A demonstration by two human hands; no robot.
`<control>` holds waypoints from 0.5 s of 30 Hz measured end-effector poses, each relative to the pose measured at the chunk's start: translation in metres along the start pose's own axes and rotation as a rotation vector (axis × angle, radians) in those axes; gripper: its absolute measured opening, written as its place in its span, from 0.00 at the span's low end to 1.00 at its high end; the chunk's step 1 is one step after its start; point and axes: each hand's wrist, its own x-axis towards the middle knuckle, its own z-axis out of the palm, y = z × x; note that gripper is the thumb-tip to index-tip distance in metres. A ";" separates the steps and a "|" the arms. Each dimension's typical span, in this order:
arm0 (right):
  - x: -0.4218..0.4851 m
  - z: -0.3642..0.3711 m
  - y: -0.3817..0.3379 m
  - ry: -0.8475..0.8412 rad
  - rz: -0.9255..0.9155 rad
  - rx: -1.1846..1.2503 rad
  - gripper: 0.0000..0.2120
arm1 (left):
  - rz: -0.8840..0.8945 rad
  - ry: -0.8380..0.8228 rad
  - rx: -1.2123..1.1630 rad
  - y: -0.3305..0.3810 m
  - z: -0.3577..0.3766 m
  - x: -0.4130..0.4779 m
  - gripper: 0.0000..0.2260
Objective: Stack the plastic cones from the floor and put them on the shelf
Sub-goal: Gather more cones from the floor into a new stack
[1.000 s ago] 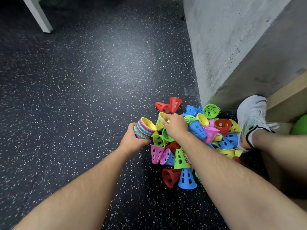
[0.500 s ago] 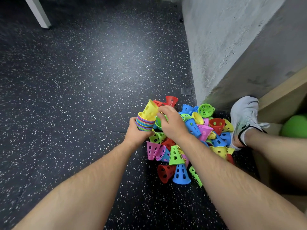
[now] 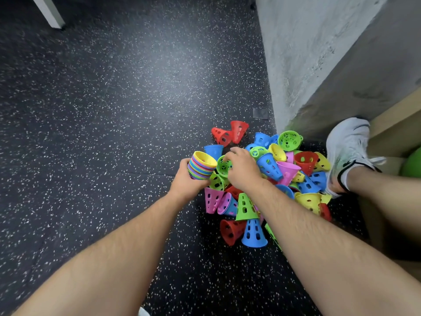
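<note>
Several small perforated plastic cones in red, blue, green, yellow and pink lie in a pile (image 3: 284, 179) on the dark speckled floor by the wall corner. My left hand (image 3: 185, 182) grips a nested stack of cones (image 3: 200, 167), tilted, with a yellow cone topmost and its wide mouth facing up and right. Just right of the stack, my right hand (image 3: 241, 171) reaches into the pile, and its fingertips pinch the rim of a green cone (image 3: 222, 166). A blue cone (image 3: 214, 150) stands upside down just behind the stack.
A grey concrete wall (image 3: 307, 53) rises right of the pile. My foot in a white shoe (image 3: 346, 149) is planted beside the cones. A wooden shelf edge (image 3: 396, 115) and a green ball (image 3: 413, 164) sit at far right. A white furniture leg (image 3: 49, 11) stands top left.
My right hand lifted a yellow cone from the pile and seated it on the stack. It has since dropped back to the pile and taken hold of a green cone.
</note>
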 end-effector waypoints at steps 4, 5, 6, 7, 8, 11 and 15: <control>0.007 0.011 0.007 -0.080 0.013 -0.025 0.25 | -0.006 -0.020 0.001 -0.005 0.002 0.001 0.31; 0.008 0.011 0.008 -0.065 0.011 -0.018 0.25 | -0.004 -0.020 0.002 -0.005 0.002 0.002 0.31; 0.010 0.011 0.008 -0.040 0.010 -0.005 0.24 | -0.004 -0.020 0.002 -0.005 0.002 0.001 0.31; 0.011 0.011 0.009 -0.018 0.012 0.014 0.24 | -0.003 -0.019 -0.006 -0.004 0.002 0.001 0.31; 0.011 0.011 0.009 -0.004 0.017 0.039 0.25 | -0.010 -0.016 -0.008 -0.004 0.001 0.001 0.31; 0.010 0.005 0.010 0.020 0.050 0.085 0.25 | -0.020 -0.009 -0.018 -0.003 -0.002 0.002 0.32; 0.008 0.003 0.015 -0.026 0.066 -0.027 0.21 | -0.028 0.004 -0.045 -0.003 -0.005 0.000 0.34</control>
